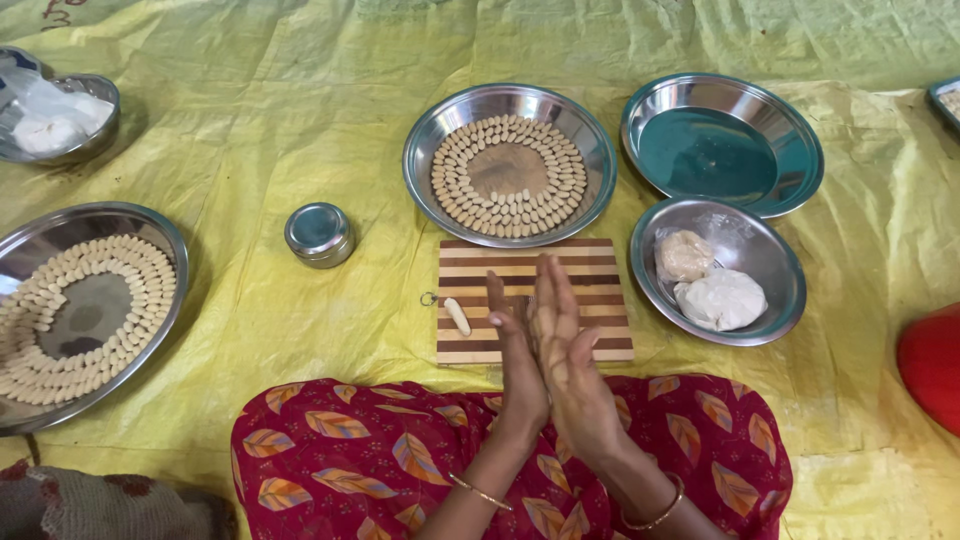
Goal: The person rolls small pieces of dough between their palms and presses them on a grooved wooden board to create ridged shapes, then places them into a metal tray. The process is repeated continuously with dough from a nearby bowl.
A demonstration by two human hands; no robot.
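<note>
Palms met over the striped wooden board [535, 300], the left hand [518, 360] pressed flat against the right hand [565, 345], fingers straight, whatever lay between them hidden, while one small dough roll [457, 316] lay on the board's left edge, just below the steel plate [420, 170] ringed with rolls.

Yellow sheet [300, 120] — steel plates [510, 165], striped board [590, 275], small tin [319, 234]

**Metal, wood and cloth**

The plates [510, 110] and the small lidded tin [319, 234] are polished, reflective metal. The striped board [590, 290] is matt wood. The yellow ground sheet [280, 110] is crinkled, faintly glossy plastic. The dough lumps [720, 298] look soft and matt.
</note>
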